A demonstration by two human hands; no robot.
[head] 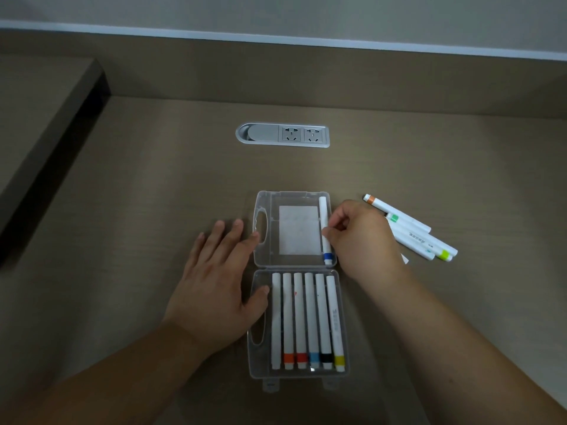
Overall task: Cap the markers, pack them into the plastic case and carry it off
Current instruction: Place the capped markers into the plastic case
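The worktop (159, 185) is a brown, wood-grain surface with a raised back panel of the same finish. Set flush into it, well beyond the grips, is a silver oval socket panel (282, 135); its right part holds two power outlets (302, 134) side by side and its left part a sliding cover (260, 132). Far left of the grips stands a raised brown ledge (40, 118) with a dark side face. Above the back panel runs a pale wall (306, 16).
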